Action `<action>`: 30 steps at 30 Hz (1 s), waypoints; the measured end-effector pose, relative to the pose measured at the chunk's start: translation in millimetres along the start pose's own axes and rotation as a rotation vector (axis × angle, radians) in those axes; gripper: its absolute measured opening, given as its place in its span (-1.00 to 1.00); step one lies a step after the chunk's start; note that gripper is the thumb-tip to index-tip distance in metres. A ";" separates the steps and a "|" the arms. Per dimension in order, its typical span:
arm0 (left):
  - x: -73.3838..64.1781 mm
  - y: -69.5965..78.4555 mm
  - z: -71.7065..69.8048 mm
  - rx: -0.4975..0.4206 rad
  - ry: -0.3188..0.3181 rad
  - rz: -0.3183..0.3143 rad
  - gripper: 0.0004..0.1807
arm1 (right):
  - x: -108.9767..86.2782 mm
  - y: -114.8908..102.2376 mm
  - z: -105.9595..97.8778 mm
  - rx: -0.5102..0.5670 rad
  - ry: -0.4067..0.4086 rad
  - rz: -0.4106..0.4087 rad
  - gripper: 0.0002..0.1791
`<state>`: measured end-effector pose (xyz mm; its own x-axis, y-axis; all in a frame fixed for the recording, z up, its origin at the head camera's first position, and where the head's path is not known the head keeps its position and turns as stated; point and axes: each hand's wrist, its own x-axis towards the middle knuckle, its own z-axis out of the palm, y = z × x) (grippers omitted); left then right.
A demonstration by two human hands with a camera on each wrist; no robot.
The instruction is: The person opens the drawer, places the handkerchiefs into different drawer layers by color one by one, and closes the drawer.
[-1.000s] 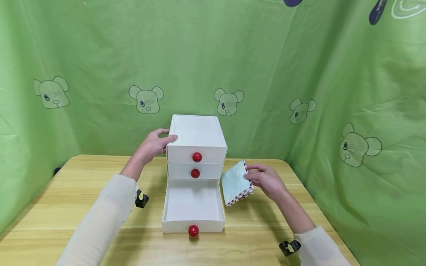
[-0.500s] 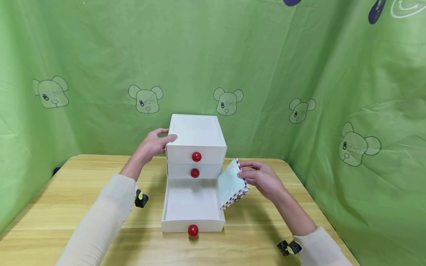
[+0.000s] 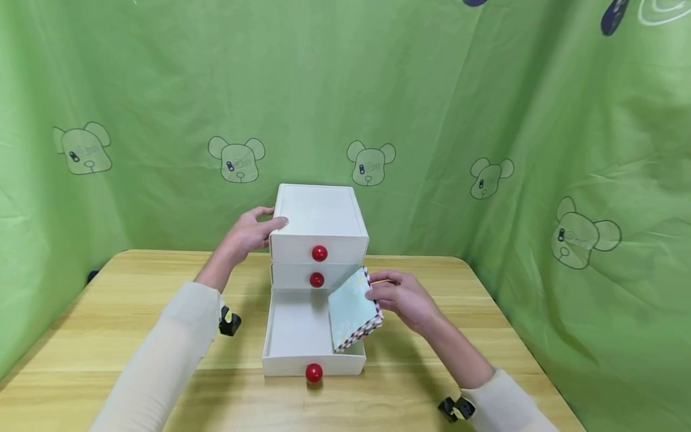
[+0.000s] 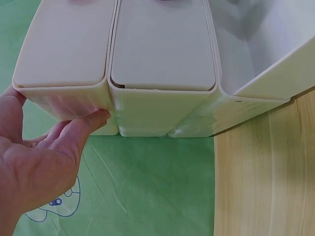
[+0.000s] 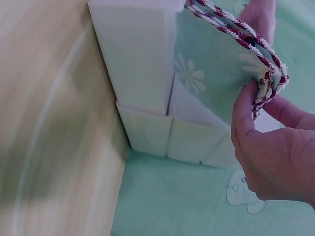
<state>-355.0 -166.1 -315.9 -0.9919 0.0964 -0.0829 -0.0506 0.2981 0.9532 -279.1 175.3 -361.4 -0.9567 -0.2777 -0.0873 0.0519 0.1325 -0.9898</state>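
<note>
A white drawer cabinet (image 3: 320,211) with red knobs stands on the table, its bottom drawer (image 3: 294,327) pulled out. My left hand (image 3: 249,235) rests on the cabinet's upper left edge, thumb on top and fingers against the side wall, as the left wrist view also shows. A folded light-blue towel (image 3: 352,309) with daisies and a dark-red-and-white edging hangs tilted over the drawer's right half. My right hand (image 3: 403,300) pinches its right edge between thumb and fingers. In the right wrist view the towel (image 5: 211,69) shows its layered, trimmed edges.
The upper drawer (image 3: 294,249) and middle drawer (image 3: 288,276) are pushed in. Wooden table (image 3: 162,336) extends on both sides of the cabinet. A green curtain (image 3: 302,90) printed with bear heads hangs behind and beside the table.
My right hand has carried the towel leftward, from beside the drawer to over its right half. My left hand and the cabinet have stayed in place.
</note>
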 end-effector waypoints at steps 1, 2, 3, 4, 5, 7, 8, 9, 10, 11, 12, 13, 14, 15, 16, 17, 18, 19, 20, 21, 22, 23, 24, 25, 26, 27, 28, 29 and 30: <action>0.1 0.0 0.1 0.001 -0.001 0.001 -0.10 | 0.8 1.4 3.6 0.008 0.000 0.002 -0.49; 0.1 0.2 0.1 0.001 -0.001 0.001 -0.10 | 1.5 2.7 7.2 0.018 0.004 0.006 -0.49; 0.1 0.2 0.0 0.002 -0.002 0.001 -0.10 | 2.2 3.7 11.0 0.027 0.008 0.008 -0.50; 0.1 0.2 0.0 0.002 -0.002 0.001 -0.10 | 2.9 4.6 14.9 0.035 0.010 0.009 -0.51; 0.1 0.2 0.0 0.004 -0.001 0.000 -0.10 | 3.8 5.4 18.7 0.043 0.013 0.011 -0.52; -0.1 0.2 -0.1 0.005 0.002 -0.001 -0.10 | 6.1 6.8 26.0 0.053 0.007 0.014 -0.53; -0.2 0.3 -0.2 0.004 0.003 -0.002 -0.11 | 7.3 7.4 29.5 0.058 0.002 0.013 -0.54; -0.2 0.2 -0.1 0.006 0.003 0.000 -0.11 | 8.6 7.9 32.9 0.064 -0.002 0.013 -0.54; -0.2 0.1 0.1 0.006 0.003 0.001 -0.11 | 9.8 8.6 36.1 0.069 -0.007 0.013 -0.53; -0.1 0.0 0.0 0.005 0.001 0.002 -0.11 | 11.0 9.5 39.3 0.073 -0.011 0.017 -0.53; -0.1 -0.1 0.0 0.005 0.000 0.003 -0.11 | 12.2 10.3 42.4 0.076 -0.014 0.018 -0.53; -0.1 -0.1 0.0 0.003 -0.002 0.004 -0.10 | 13.1 11.3 45.4 0.080 -0.014 0.022 -0.53; 0.0 -0.1 -0.1 0.003 -0.002 0.005 -0.10 | 14.0 12.5 48.4 0.084 -0.013 0.025 -0.53; 0.0 -0.2 -0.2 0.004 -0.004 0.005 -0.10 | 14.8 13.8 51.4 0.087 -0.013 0.029 -0.53; 0.0 -0.2 -0.3 0.003 -0.004 0.004 -0.10 | 15.5 15.4 54.0 0.090 -0.013 0.033 -0.53; 0.0 -0.2 -0.3 0.003 -0.005 0.004 -0.10 | 16.5 17.2 56.6 0.095 -0.011 0.038 -0.53; 0.0 -0.2 -0.2 0.003 -0.004 0.003 -0.10 | 17.0 18.8 59.0 0.099 -0.009 0.041 -0.52; 0.1 -0.3 -0.2 0.005 -0.004 0.003 -0.10 | 17.4 20.3 61.4 0.103 -0.008 0.045 -0.52; 0.2 -0.4 -0.2 0.006 -0.005 0.003 -0.10 | 17.9 22.0 63.7 0.108 -0.006 0.049 -0.52; 0.3 -0.5 -0.1 0.006 -0.004 0.002 -0.10 | 18.4 23.8 65.8 0.113 -0.004 0.054 -0.52; 0.4 -0.7 -0.1 0.006 -0.003 0.001 -0.10 | 18.9 25.5 67.7 0.120 -0.001 0.059 -0.52; 0.4 -0.8 0.0 0.007 -0.003 0.003 -0.10 | 19.4 27.0 69.6 0.124 0.002 0.062 -0.51; 0.4 -0.9 0.0 0.007 -0.003 0.003 -0.10 | 19.8 28.5 71.4 0.127 0.004 0.064 -0.51; 0.4 -1.0 -0.1 0.006 -0.003 0.004 -0.10 | 20.7 30.1 73.1 0.129 0.007 0.066 -0.51; 0.2 -1.0 -0.1 0.003 -0.005 0.005 -0.10 | 21.7 32.1 74.4 0.129 0.010 0.067 -0.52; 0.3 -1.1 -0.1 0.000 -0.006 0.006 -0.09 | 22.8 34.2 75.4 0.125 0.014 0.069 -0.51; 0.0 -0.9 -0.1 0.000 -0.008 0.008 -0.09 | 23.5 35.9 76.3 0.121 0.017 0.070 -0.52; -0.1 -0.8 -0.1 0.000 -0.010 0.008 -0.09 | 24.1 37.5 76.9 0.113 0.020 0.070 -0.52; -0.1 -0.7 -0.2 -0.001 -0.011 0.008 -0.09 | 24.7 39.0 77.1 0.103 0.023 0.074 -0.52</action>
<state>-354.9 -166.5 -316.6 -0.9910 0.1091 -0.0781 -0.0425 0.2967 0.9540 -278.6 100.3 -410.8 -0.9554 -0.2486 -0.1591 0.1506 0.0530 -0.9872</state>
